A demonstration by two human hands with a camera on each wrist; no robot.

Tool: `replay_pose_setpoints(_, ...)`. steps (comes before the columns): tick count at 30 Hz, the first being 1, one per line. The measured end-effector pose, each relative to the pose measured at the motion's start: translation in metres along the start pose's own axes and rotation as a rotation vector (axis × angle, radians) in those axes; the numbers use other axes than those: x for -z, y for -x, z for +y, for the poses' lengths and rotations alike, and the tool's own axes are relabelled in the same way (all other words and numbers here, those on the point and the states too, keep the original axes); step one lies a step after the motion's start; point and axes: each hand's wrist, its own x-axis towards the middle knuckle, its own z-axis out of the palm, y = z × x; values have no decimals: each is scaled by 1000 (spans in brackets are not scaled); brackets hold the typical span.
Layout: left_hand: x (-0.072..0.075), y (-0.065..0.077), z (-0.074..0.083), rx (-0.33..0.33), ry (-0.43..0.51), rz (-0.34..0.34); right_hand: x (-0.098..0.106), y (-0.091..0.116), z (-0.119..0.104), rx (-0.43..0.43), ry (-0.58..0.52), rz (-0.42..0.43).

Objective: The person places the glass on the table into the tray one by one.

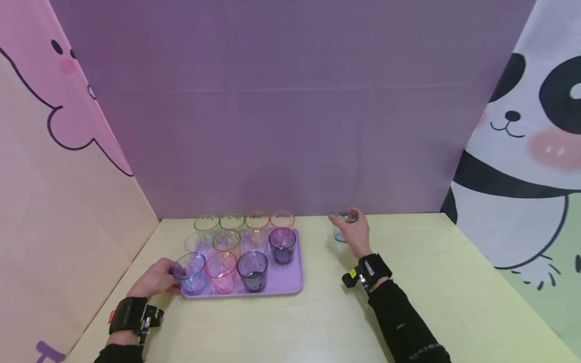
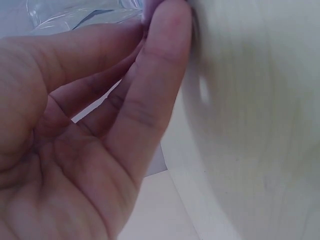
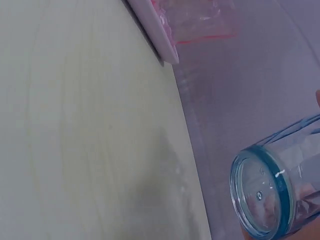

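Note:
In the head view, my right hand (image 1: 356, 233) grips a clear drinking glass (image 1: 339, 235) by its upper part, near the back of the table. Its blue-tinted base (image 3: 260, 195) faces the right wrist camera, above the tabletop. At the front left corner of the purple tray (image 1: 283, 287), my left hand (image 1: 156, 278) pinches the edge between thumb and fingers, as the left wrist view shows close up. A blue-tinted glass (image 1: 190, 275) stands right beside those fingers. Next to it on the tray are a pink glass (image 1: 221, 272) and a dark grey glass (image 1: 252, 272).
Several more glasses stand in rows on the tray, among them a dark purple one (image 1: 283, 246), a yellowish one (image 1: 227, 242) and a red-rimmed one (image 1: 282, 220). A purple backdrop (image 1: 290, 126) rises behind the pale wooden table (image 1: 327, 322), with printed panels on both sides.

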Motion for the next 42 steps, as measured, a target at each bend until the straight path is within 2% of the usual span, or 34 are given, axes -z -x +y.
replay_pose_setpoints(6, -1, 0, -1, 2, -3, 7, -6, 7, -1, 25, 10, -76)
replay_pose_setpoints(13, -1, 1, 1, 6, -1, 12, -17, 21, -5, 90, -128, -152)
replay_pose_setpoints(23, -3, -1, -2, 15, -9, 20, -34, 47, -16, 153, -193, -270)
replay_pose_setpoints(27, -2, 0, -3, 5, 2, 19, -40, 59, -20, 162, -172, -302)
replay_pose_setpoints(31, -1, 1, -4, -30, 16, 14, -41, 69, -24, 190, -84, -321)
replay_pose_setpoints(34, -1, 1, -3, -28, 18, 15, -40, 74, -26, 215, -43, -335)
replay_pose_setpoints(42, -2, -1, -5, -6, 23, 14, -40, 85, -34, 264, -92, -399)
